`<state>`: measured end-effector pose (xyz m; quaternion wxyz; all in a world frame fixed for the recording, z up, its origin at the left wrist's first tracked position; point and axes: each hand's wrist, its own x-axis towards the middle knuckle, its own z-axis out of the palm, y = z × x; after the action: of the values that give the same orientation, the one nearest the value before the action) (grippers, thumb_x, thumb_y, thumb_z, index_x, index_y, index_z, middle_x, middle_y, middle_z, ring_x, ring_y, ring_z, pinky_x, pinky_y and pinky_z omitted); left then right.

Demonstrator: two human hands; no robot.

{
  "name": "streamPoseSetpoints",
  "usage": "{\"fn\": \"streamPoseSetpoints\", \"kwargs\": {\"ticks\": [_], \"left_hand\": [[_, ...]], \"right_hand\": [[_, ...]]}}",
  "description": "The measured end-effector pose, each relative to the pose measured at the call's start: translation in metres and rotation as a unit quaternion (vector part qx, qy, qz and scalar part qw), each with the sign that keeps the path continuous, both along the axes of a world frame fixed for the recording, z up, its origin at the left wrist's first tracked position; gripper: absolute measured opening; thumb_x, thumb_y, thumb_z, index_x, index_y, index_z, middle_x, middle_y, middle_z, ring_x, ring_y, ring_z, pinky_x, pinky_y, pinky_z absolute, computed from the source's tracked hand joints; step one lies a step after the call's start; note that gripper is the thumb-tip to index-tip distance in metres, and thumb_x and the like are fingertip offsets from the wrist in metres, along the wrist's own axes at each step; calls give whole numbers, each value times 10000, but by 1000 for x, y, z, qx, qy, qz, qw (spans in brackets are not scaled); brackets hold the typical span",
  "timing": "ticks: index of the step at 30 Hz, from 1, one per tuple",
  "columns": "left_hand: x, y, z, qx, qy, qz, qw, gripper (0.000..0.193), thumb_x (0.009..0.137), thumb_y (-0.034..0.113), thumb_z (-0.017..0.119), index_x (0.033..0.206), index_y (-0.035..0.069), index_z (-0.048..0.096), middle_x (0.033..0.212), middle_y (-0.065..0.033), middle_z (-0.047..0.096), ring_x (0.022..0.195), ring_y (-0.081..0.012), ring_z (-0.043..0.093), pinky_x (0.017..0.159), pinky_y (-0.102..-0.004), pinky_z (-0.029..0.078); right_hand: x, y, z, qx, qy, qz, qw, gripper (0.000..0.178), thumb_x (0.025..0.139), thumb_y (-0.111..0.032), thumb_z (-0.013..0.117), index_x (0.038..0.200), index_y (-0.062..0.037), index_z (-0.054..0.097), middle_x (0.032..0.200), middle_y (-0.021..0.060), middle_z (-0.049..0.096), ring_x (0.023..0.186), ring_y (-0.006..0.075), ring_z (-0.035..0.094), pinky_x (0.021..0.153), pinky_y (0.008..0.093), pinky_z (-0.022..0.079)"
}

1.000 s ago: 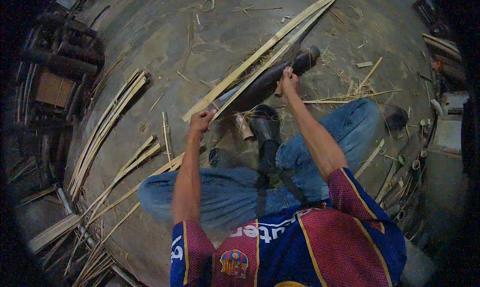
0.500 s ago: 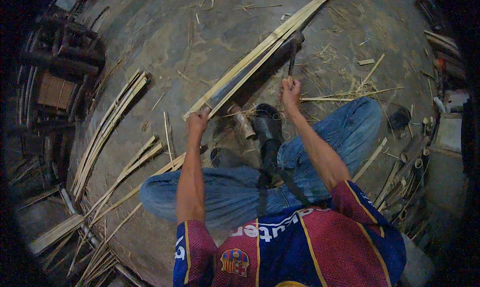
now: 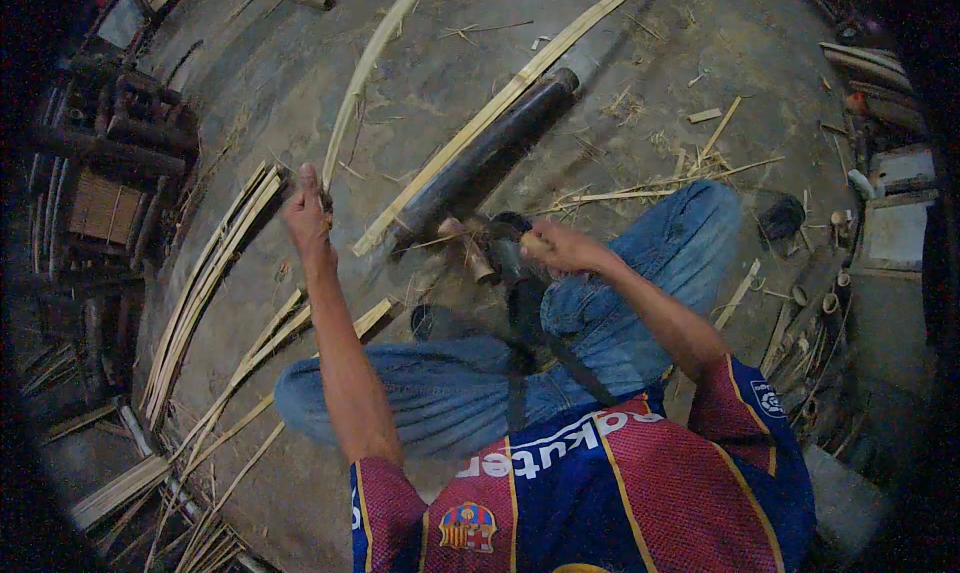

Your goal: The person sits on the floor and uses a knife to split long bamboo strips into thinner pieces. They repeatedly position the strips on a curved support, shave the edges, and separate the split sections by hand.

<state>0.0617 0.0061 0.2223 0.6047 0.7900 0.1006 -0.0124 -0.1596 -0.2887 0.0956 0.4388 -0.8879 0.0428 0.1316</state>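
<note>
My left hand (image 3: pixel 308 211) is closed on the near end of a long pale bamboo strip (image 3: pixel 372 65), which curves up and away past the top edge. Low over my crossed legs, my right hand (image 3: pixel 562 249) is closed around what looks like the handle of a narrow dark tool; its blade cannot be made out against the dark things there. Between and beyond the hands, a thick dark round log or pipe (image 3: pixel 492 155) lies slanted on the floor. More pale bamboo strips (image 3: pixel 505 98) rest along its left side. A short brown cylinder (image 3: pixel 478 261) lies near its lower end.
A bundle of split strips (image 3: pixel 215 288) lies on the floor to the left, with more loose strips (image 3: pixel 125 488) at lower left. Wooden stools (image 3: pixel 120 143) stand far left. Bamboo tubes (image 3: pixel 830 303) pile up at right. Shavings (image 3: pixel 625 103) litter the concrete floor.
My left hand has moved left and away from the log, drawing one strip apart from the others. My right hand has come down and nearer, from beside the log's far part.
</note>
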Motion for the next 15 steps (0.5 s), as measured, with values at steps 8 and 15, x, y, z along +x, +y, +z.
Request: {"fn": "streamPoseSetpoints", "kwargs": {"ticks": [8,15], "left_hand": [[12,12,-65,115,39,-254,959,413,849,419,682,633,80,588,552,27,479,496,-71,402,469,-275,295],[-23,17,-130,211,119,-327,913,437,832,447,690,628,78,578,509,-18,511,464,-97,449,450,-285,333]], "right_hand": [[18,-74,-71,7,-47,-387,921,469,904,-484,552,1022,-31,527,695,74,563,513,209,575,486,365,473],[32,-40,-17,-18,-103,-419,902,420,911,-441,547,964,-24,533,737,122,565,638,238,615,573,391,484]]}}
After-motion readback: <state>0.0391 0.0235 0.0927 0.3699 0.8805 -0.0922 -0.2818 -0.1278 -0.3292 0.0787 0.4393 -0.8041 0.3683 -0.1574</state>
